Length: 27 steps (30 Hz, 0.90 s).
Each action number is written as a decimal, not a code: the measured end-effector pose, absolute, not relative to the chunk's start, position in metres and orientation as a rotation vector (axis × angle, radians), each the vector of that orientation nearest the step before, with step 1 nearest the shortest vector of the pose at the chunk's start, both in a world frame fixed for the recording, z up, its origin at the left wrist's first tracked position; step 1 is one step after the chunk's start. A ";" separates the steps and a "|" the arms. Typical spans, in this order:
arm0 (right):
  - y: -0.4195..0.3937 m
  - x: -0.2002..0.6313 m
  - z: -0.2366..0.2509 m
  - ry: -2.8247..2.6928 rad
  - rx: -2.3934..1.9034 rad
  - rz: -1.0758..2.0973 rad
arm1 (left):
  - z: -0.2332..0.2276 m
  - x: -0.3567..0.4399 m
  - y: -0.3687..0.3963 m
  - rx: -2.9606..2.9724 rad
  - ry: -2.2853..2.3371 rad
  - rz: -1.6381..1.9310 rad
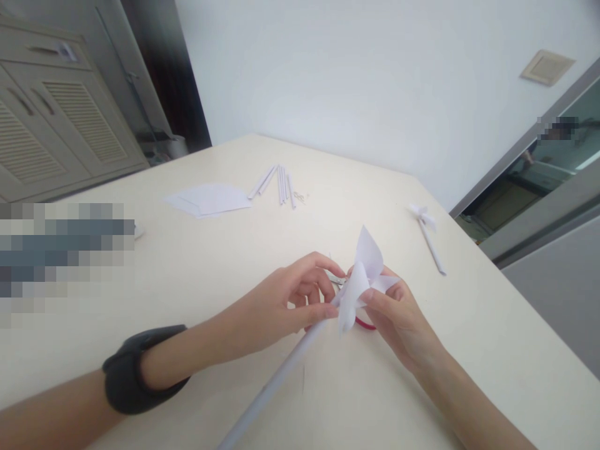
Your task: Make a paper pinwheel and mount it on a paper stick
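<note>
A white paper pinwheel (360,284) is in front of me, its folded blades standing up and curling. My right hand (396,309) pinches the blades between thumb and fingers from the right. From the pinwheel a rolled white paper stick (276,381) slants down toward the lower left. My left hand (300,294) holds the stick's upper end near the blades, thumb on the near side and index finger reaching behind. Scissors (365,323) with a red handle lie beyond, mostly hidden by the hands and pinwheel. A thin pin or wire (303,378) lies beside the stick.
On the pale table (210,262) lie white paper sheets (215,199), several rolled paper sticks (282,185) and small wire pieces (299,197). Another pinwheel (430,240) lies at the right. Behind stands a white wall (328,81); a person shows in the glass at far right.
</note>
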State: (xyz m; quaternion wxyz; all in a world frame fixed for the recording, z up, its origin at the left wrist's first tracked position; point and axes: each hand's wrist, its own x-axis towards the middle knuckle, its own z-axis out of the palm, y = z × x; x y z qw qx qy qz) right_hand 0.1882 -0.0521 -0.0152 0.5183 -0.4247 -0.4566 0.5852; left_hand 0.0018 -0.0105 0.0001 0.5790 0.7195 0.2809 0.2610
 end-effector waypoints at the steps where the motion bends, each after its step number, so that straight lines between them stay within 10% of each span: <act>1: -0.052 0.189 -0.015 -1.109 -1.022 1.410 | 0.000 0.002 -0.011 1.652 0.656 0.620; 27: -0.044 0.192 -0.023 -1.245 -1.068 1.511 | 0.007 -0.005 0.008 1.343 0.664 0.857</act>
